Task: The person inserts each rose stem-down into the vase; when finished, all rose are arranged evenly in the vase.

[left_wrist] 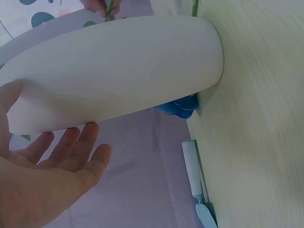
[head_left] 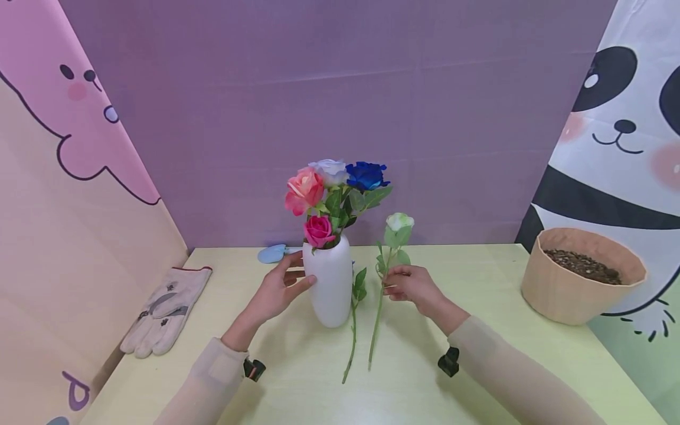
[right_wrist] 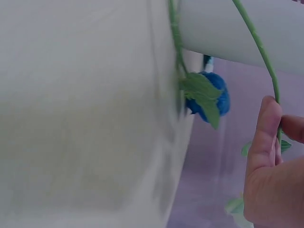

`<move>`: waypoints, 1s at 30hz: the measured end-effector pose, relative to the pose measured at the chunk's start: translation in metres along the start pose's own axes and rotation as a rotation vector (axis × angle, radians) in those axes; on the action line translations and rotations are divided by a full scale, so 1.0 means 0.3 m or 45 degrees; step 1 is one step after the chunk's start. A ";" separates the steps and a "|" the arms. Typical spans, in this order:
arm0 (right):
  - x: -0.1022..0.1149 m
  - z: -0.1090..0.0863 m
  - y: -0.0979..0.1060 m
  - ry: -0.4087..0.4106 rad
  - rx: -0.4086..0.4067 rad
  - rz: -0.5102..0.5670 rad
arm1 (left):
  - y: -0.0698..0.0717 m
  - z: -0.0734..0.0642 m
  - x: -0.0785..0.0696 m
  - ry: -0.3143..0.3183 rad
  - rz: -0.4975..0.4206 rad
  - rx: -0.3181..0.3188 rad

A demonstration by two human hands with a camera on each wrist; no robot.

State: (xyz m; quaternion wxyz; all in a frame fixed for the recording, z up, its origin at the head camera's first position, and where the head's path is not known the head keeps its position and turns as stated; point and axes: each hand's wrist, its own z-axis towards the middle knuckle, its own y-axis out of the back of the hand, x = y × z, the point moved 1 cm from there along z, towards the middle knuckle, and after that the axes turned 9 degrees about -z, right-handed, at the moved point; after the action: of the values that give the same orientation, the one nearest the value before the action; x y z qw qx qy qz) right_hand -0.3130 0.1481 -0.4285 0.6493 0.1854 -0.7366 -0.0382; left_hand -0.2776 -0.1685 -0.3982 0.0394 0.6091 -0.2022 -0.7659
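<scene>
A white vase (head_left: 330, 289) stands upright, holding a coral rose (head_left: 304, 190), a pale lavender rose (head_left: 330, 172), a dark blue rose (head_left: 366, 176) and a magenta rose (head_left: 319, 231). My left hand (head_left: 278, 290) holds the vase by its left side, thumb on the front and fingertips along the edge. To the right of the vase, my right hand (head_left: 414, 288) pinches the stem of a whitish-green rose (head_left: 399, 222), bloom up and stem slanting down. Between them another stem (head_left: 353, 345) lies on the table; its blue bloom (right_wrist: 219, 97) shows in the right wrist view.
Behind the vase lies a light blue trowel (head_left: 273, 254). A pair of work gloves (head_left: 167, 313) rests at the table's left edge. On the right stands a tan pot (head_left: 563, 289) with dark soil in it. A purple backdrop (head_left: 239, 118) closes off the far edge.
</scene>
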 end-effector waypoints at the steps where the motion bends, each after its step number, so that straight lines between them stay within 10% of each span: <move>1: 0.006 -0.002 0.005 0.009 -0.003 0.006 | 0.000 0.001 0.001 -0.004 -0.002 0.000; 30: 0.186 -0.111 0.096 0.137 -0.137 0.374 | -0.004 0.004 0.008 -0.014 -0.031 -0.003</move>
State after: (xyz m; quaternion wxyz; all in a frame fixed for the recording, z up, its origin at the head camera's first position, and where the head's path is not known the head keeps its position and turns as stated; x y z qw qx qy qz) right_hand -0.2919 0.1631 -0.3623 0.6955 0.0427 -0.7167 0.0278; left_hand -0.2792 -0.1679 -0.4007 0.0297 0.6072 -0.1939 -0.7699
